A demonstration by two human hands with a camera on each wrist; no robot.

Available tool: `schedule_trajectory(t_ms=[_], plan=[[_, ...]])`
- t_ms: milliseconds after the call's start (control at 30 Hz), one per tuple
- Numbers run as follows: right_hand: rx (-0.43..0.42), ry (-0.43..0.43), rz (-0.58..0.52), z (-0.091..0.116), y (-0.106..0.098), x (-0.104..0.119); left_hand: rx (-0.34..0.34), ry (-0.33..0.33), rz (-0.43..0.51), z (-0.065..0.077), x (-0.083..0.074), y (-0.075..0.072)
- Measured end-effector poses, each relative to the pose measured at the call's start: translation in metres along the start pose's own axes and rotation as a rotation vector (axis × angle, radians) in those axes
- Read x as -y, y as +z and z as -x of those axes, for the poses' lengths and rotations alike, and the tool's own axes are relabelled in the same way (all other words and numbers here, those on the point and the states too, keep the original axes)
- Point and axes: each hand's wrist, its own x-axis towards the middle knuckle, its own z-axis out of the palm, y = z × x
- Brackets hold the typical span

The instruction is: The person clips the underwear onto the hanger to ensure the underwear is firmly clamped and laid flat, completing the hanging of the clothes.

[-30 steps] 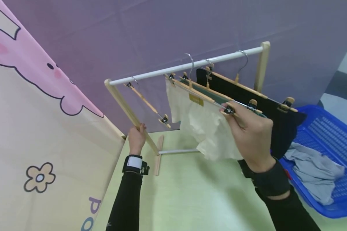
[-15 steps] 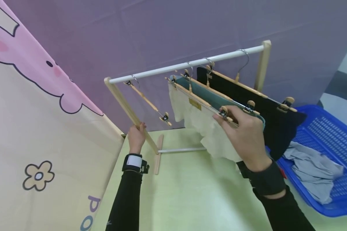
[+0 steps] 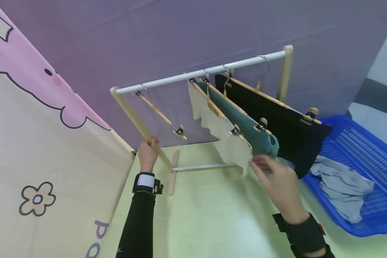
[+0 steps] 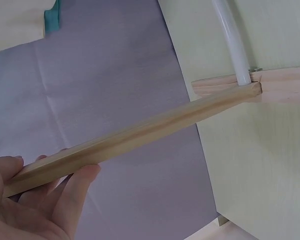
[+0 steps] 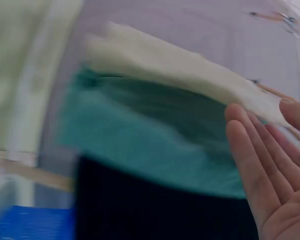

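My left hand grips the left wooden post of a small clothes rack, fingers and thumb round it. My right hand is beside the lower right edge of a cream garment, its fingers mostly straight and the thumb apart from them in the right wrist view. That garment hangs from a wooden clip hanger on the white rail. Just behind it hang a teal garment and a black garment, each clipped to its own hanger. The right wrist view is blurred.
A bare clip hanger hangs near the rail's left end. At the right, a blue plastic basket holds a crumpled grey cloth. The rack stands on a pale green tabletop, against a purple backdrop.
My right hand has let go of the clip end of the cream garment's hanger and moved down to the cloth's edge. That hanger now hangs from the rail by its hook. My left hand keeps its grip.
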Motion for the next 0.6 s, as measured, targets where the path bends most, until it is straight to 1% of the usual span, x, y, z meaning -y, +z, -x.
schedule_trajectory(t_ms=[67,133,233,333,467,533,600], plan=[[0.038,0.040,0.025,0.014,0.003,-0.009,-0.010,-0.004,0.011,0.002,0.003,0.000],[0.075,0.083,0.038,0.027,0.002,-0.017,-0.025,-0.031,0.041,0.004,0.005,0.002],[0.115,0.131,0.057,0.043,-0.002,-0.029,-0.044,-0.083,0.132,0.011,0.008,0.008],[0.135,0.172,0.080,0.056,-0.011,-0.041,-0.046,-0.140,0.238,0.022,0.016,0.019],[0.123,0.201,0.148,0.069,-0.024,-0.054,-0.054,-0.196,0.315,0.046,0.032,0.039],[0.112,0.215,0.187,0.074,-0.031,-0.058,-0.068,-0.238,0.335,0.061,0.041,0.051],[0.129,0.243,0.207,0.078,-0.040,-0.062,-0.069,-0.280,0.352,0.079,0.047,0.065]])
